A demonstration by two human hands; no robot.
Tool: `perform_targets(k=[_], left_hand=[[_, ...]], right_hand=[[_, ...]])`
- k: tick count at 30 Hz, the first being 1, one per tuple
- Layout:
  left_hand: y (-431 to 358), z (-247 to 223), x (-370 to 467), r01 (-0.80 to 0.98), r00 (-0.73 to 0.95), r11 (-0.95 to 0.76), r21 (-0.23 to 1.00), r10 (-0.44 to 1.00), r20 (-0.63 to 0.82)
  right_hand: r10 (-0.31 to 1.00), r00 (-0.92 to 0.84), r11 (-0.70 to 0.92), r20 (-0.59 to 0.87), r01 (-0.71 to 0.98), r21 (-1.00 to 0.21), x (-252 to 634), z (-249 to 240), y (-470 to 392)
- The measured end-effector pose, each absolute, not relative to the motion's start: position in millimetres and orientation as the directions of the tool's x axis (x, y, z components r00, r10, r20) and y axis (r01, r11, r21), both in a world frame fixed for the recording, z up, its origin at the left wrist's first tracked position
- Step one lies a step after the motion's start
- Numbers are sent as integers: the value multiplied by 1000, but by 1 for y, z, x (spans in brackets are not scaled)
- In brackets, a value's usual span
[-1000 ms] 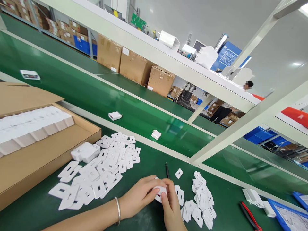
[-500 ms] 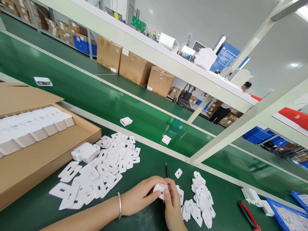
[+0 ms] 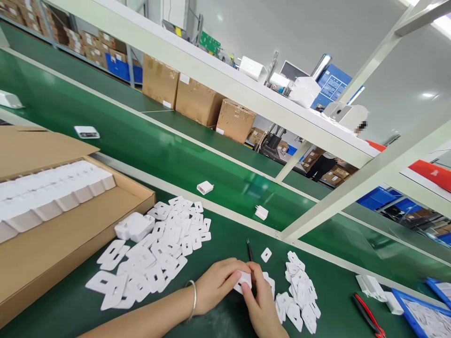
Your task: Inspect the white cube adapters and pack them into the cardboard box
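Observation:
Both my hands meet at the lower middle of the view around a small white charger [image 3: 244,280] with a slotted face. My left hand [image 3: 216,286], with a silver bangle at the wrist, grips it from the left with thumb and fingers. From the right, my right hand [image 3: 262,300] presses its thumb on the charger's face, fingers behind it. Just beyond the fingers lie black tweezers [image 3: 250,251] and a single slotted white plate [image 3: 266,254]. A large heap of such plates [image 3: 155,263] spreads to the left; a smaller heap [image 3: 299,293] sits right of my right hand.
An open cardboard box [image 3: 134,199] with white trays stands at left, white chargers [image 3: 134,226] beside it. Chargers [image 3: 261,212] ride on a green belt [image 3: 169,155] behind a rail. Red-handled pliers [image 3: 368,314] and a blue-rimmed bin [image 3: 410,312] lie right, near a slanting post [image 3: 324,209].
The chargers on the green belt have shifted to the right, and another white one has entered at the far left. My hands stay closed on the charger, slightly further right in view.

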State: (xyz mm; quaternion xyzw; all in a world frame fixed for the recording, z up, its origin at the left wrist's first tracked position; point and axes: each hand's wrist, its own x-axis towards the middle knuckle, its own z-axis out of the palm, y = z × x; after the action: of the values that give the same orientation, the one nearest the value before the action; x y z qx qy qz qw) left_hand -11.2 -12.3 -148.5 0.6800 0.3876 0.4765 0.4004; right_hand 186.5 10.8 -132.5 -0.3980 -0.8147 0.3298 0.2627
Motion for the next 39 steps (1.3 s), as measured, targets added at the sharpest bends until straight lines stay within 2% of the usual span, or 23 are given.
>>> perform_targets(k=[3,7,10,13,17,20,25,29,35,39], left_hand=[[-9,-150,-7,128,170,-370,920,922,347],[-4,-146,-8,79,77,-346,935,937,340],[-1,-145,-9,100,67,-326,940,945,320],[-1,-150,-6,227,120,-331,916,943,310],[-1,-159,-2,495,240,-369,786,928,285],[3,-165,-2,569,322,-409,714,909,265],[10,-168,-4,553,372,-437,710,891,258],[9,-161,-8,592,319,-370,716,924,214],[4,-154,-13,638,262,-335,693,941,214],[-1,-155,-9,642,291,-388,662,921,257]], right_hand=[[841,-521,442,146,507,-740,186,-122,22],[916,-371,355,153,570,-741,172,-109,70],[919,-324,385,224,618,-685,147,-105,125],[908,-341,415,242,658,-629,112,-111,178],[893,-399,445,208,716,-538,62,-128,223],[888,-416,456,193,756,-469,34,-138,239],[874,-442,486,201,798,-357,25,-141,249],[844,-490,536,218,786,-309,47,-135,240],[750,-624,661,221,694,-285,97,-124,197],[741,-631,669,231,666,-329,134,-120,159]])
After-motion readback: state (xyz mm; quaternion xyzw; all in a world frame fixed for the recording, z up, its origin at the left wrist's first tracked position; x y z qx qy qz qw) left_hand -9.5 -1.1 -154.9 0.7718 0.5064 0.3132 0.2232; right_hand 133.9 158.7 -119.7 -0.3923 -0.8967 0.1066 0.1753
